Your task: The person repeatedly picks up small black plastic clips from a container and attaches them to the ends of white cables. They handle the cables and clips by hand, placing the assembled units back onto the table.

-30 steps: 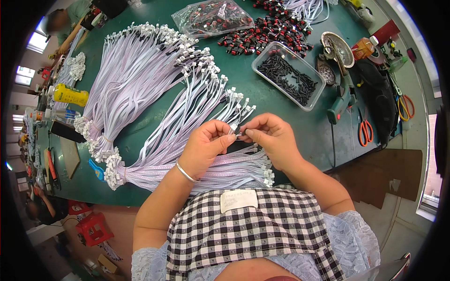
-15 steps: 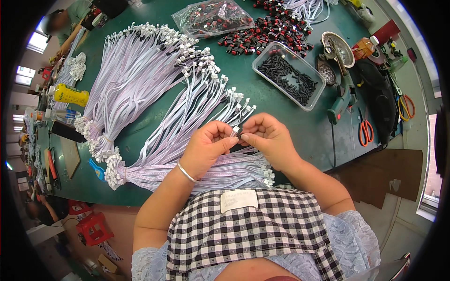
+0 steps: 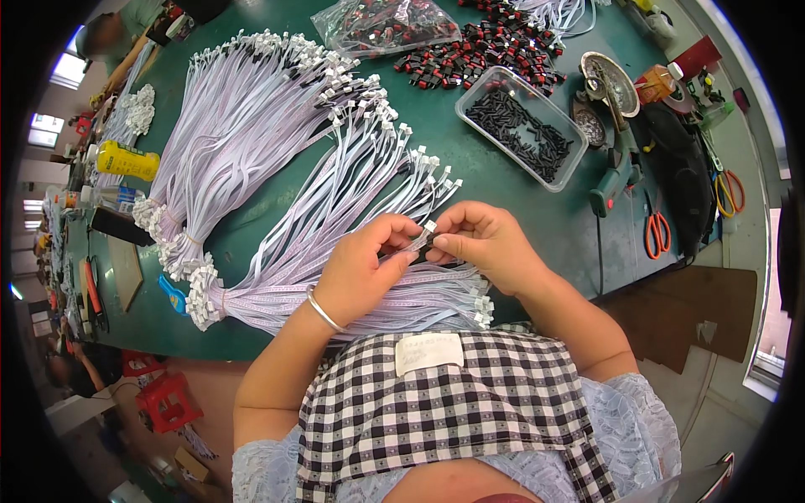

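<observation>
My left hand [image 3: 369,258] pinches a thin white ribbon cable just below its end. A small white connector [image 3: 430,226] tops that cable, held between my two hands. My right hand [image 3: 482,241] has thumb and forefinger closed at the connector end, where a small dark piece shows, too small to make out fully. Below and behind my hands a fanned bundle of white ribbon cables [image 3: 277,306] lies on the green table, many ends carrying white connectors. A second, thicker bundle [image 3: 243,142] lies to the left.
A clear plastic box [image 3: 572,180] holds short black tubes [image 3: 524,138]. Beyond it are a pile of red-and-black parts [image 3: 495,50] and a bag [image 3: 381,29] of them. A green glue gun [image 3: 616,180] and orange-handled scissors [image 3: 657,235] lie right. A yellow bottle [image 3: 126,161] stands left.
The white connector has shifted slightly right and up between my hands. My left fingers have drawn back a little from my right fingertips, and a dark piece shows more plainly there.
</observation>
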A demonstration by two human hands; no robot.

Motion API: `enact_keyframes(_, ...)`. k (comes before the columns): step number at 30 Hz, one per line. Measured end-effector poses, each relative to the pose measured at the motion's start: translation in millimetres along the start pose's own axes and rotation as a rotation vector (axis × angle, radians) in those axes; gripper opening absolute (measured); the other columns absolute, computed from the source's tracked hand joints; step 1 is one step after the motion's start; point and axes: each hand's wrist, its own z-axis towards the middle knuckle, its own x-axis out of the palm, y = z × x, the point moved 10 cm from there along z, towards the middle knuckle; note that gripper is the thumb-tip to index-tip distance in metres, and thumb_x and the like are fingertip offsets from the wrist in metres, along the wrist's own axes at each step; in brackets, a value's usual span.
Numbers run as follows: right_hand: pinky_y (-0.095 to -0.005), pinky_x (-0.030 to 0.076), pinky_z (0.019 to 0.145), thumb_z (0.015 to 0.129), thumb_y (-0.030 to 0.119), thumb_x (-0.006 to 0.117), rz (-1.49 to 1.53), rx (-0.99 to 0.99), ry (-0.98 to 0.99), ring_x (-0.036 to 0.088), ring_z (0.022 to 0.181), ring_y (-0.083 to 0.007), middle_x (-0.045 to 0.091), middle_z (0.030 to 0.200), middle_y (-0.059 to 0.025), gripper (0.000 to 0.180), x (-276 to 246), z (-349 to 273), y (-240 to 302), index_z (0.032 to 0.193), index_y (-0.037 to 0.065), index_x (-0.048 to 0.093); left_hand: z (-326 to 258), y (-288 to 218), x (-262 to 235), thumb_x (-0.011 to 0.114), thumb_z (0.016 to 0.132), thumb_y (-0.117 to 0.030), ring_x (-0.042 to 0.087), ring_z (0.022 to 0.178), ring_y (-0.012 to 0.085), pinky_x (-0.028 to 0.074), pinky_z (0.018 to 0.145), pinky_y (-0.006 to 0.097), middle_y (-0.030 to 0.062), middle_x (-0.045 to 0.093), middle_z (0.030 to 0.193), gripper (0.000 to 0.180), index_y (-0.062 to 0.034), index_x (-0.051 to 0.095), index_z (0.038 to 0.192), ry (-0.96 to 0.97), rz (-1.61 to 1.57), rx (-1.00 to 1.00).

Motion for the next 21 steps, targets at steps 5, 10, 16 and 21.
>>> enact_keyframes(5,-0.0229,0.051,0.065,0.084,0.004,0.061,-0.079,0.08,0.081,0.063,0.074,-0.0114,0.063,0.081,-0.0063,0.011,8,1,-3,0.093,-0.002,0.06,-1,-10,-6,0.065,0.077,-0.005,0.063,0.067,0.0157,0.048,0.062,0.027,0.0083,0.064,0.078,0.03,-0.0046,0.056,0.106,-0.06,0.029,-0.02)
enact_keyframes(10,-0.0214,0.05,0.058,0.084,0.003,0.063,-0.312,0.098,0.07,0.063,0.065,-0.0099,0.064,0.075,-0.0052,0.008,9,4,13,0.088,-0.002,0.061,1,-30,-12,0.066,0.075,-0.003,0.063,0.064,0.0181,0.048,0.059,0.027,0.0087,0.064,0.074,0.027,-0.0042,0.057,0.101,-0.148,0.144,0.108)
enact_keyframes(16,-0.0289,0.048,0.06,0.077,0.011,0.068,-0.657,-0.337,-0.015,0.064,0.069,-0.0175,0.064,0.081,-0.0107,0.019,-1,11,45,0.092,-0.001,0.064,19,-40,-18,0.068,0.073,-0.001,0.063,0.069,0.0169,0.049,0.065,0.026,0.0077,0.064,0.077,0.026,-0.0049,0.058,0.097,-0.219,0.381,0.2)
enact_keyframes(21,-0.038,0.044,0.082,0.073,0.023,0.071,-1.114,-0.545,-0.073,0.058,0.094,-0.0262,0.063,0.095,-0.0097,0.039,22,-33,74,0.106,0.006,0.06,27,-36,-15,0.07,0.071,-0.006,0.06,0.075,0.0212,0.048,0.066,0.031,0.0061,0.063,0.078,0.021,-0.0069,0.06,0.089,-0.229,0.663,0.31)
